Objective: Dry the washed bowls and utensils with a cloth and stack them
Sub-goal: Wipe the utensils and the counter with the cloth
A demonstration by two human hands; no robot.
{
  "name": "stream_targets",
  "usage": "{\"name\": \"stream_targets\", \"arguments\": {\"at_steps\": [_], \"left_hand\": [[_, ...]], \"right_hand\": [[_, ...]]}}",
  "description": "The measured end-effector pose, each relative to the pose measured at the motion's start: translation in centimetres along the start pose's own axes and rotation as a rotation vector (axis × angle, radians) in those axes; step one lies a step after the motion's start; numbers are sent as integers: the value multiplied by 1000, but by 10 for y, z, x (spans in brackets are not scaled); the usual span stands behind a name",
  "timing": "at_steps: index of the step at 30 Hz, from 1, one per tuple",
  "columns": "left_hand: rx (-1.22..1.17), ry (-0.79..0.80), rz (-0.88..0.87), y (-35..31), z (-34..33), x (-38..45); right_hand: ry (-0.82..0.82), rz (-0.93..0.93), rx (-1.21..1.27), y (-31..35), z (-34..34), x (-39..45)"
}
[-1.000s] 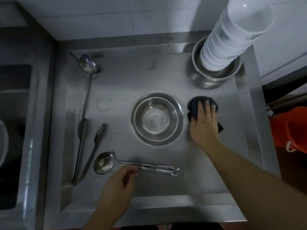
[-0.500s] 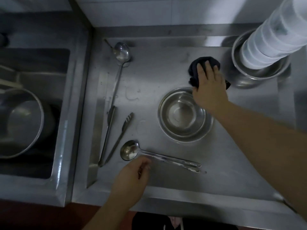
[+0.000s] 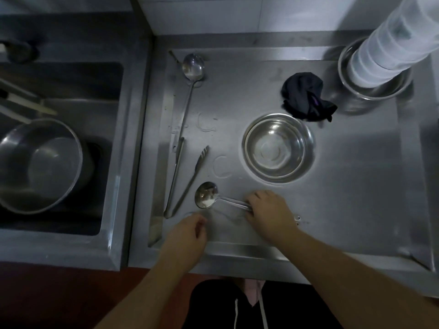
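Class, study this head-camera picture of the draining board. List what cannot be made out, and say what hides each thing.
- Ladle handle: its far end lies under the right hand, so the grip cannot be judged.
- Stack of white bowls: the top is cut off by the frame's upper right edge and blurred, so no count.
- Sink contents: too dark, and cut by the left edge.
- Left hand: fingers curled; whether it holds anything is hidden.

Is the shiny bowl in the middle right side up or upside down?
Right side up. The bowl sits on the counter with its hollow facing upward.
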State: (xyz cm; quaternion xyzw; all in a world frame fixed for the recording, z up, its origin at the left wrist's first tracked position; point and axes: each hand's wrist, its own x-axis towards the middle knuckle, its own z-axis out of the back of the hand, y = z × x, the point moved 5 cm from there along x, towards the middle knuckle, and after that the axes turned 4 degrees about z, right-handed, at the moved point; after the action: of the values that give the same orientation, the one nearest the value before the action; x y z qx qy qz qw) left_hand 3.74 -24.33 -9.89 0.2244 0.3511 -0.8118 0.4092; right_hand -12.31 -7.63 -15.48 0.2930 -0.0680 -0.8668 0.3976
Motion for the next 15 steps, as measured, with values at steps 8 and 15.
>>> {"name": "stream_targets", "arguments": {"at_steps": [8,15], "left_hand": [[-3,9,87,13,3,4],[15,6,84,11,10,0]], "right_hand": [[-37,-14,-82,7,-4,5],[75,-50,-79,10,-5,-6]]}}
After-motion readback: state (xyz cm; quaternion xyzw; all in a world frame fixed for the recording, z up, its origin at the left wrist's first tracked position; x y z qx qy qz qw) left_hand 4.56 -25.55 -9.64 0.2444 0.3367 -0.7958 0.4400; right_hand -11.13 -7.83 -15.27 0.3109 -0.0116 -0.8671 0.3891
